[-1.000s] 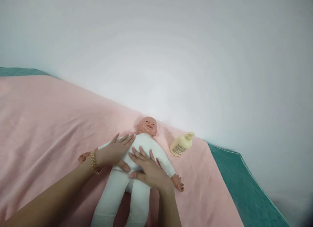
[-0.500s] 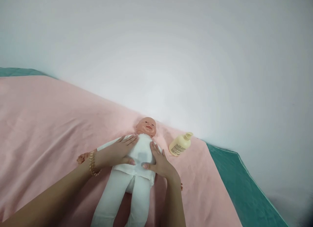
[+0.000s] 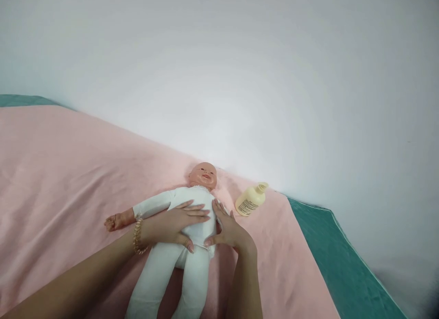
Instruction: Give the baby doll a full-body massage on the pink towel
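- Doll [image 3: 200,232] at the lower centre of the frame; behind it we see the white wall [image 3: 240,81], filling the whole upper part.
- Pink sheet [image 3: 61,172] spreads across the lower left and centre, and the doll lies on it, face up.
- Green cover [image 3: 336,250] shows at the lower right, with a strip at the far left edge.
- We read the doll's long axis as running from its head [image 3: 203,174], near the centre, down and slightly left to legs cut off by the bottom edge.
- Left hand [image 3: 176,223] rests flat across the torso's middle, fingers spread and pointing right, gripping nothing.
- Right hand [image 3: 228,229] lies along the torso's right edge in the frame, fingers spread and pointing up-left, likewise gripping nothing; neither is nearer, since both touch the doll.
- Bottle [image 3: 250,201] sits right of the doll, apart from both hands, nearer the right.
- Bracelet [image 3: 138,236] circles our left wrist.
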Motion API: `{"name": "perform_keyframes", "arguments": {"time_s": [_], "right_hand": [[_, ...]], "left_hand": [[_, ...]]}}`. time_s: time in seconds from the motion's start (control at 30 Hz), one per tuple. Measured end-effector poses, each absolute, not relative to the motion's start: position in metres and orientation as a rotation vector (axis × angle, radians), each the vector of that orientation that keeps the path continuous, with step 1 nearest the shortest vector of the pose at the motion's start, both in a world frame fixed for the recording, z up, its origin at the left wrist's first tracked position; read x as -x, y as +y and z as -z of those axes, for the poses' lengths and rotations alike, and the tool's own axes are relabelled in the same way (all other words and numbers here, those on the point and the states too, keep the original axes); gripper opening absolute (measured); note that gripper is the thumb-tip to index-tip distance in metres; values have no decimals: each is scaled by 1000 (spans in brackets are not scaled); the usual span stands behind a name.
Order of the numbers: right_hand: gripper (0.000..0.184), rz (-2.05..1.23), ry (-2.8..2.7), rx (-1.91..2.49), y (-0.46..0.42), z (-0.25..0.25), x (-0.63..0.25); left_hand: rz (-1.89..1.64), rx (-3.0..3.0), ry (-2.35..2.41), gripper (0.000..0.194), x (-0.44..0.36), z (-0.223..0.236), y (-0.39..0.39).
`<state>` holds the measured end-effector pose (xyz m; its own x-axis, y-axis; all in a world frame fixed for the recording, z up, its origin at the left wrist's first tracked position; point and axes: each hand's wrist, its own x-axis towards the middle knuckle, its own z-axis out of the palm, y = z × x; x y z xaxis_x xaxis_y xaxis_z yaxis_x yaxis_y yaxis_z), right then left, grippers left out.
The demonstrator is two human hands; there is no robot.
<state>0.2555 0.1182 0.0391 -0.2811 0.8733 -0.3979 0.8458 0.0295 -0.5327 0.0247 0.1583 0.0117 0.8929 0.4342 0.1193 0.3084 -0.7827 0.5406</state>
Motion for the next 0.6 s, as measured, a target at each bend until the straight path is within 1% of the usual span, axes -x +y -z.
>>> {"name": "perform_keyframes", "arguments": {"time_s": [0.17,0.23,0.33,0.4,0.47,0.53,0.6], "right_hand": [[126,-1105,-2225,1888,119,-41,-255],[126,-1111,-2229,1886,118,-42,-254],[121,-1084,-2225,1936,114,-47,-252],[112,-1032,-2200,2014,107,-54,-248],[99,-980,-2192,2050,98,-63,-241],[84,-978,-2254,1943,88,-72,-231],[70,-1030,-2369,1718,81,-78,-218]], "left_hand": [[-276,-2595,847,114,-13,7,175],[-226,-2590,970,122,-6,9,178],[-124,-2583,1097,126,5,6,181],[-83,-2577,1140,125,9,3,181],[-56,-2568,1164,123,10,1,181],[-32,-2563,1182,120,10,2,180],[-11,-2565,1203,119,8,4,180]]}}
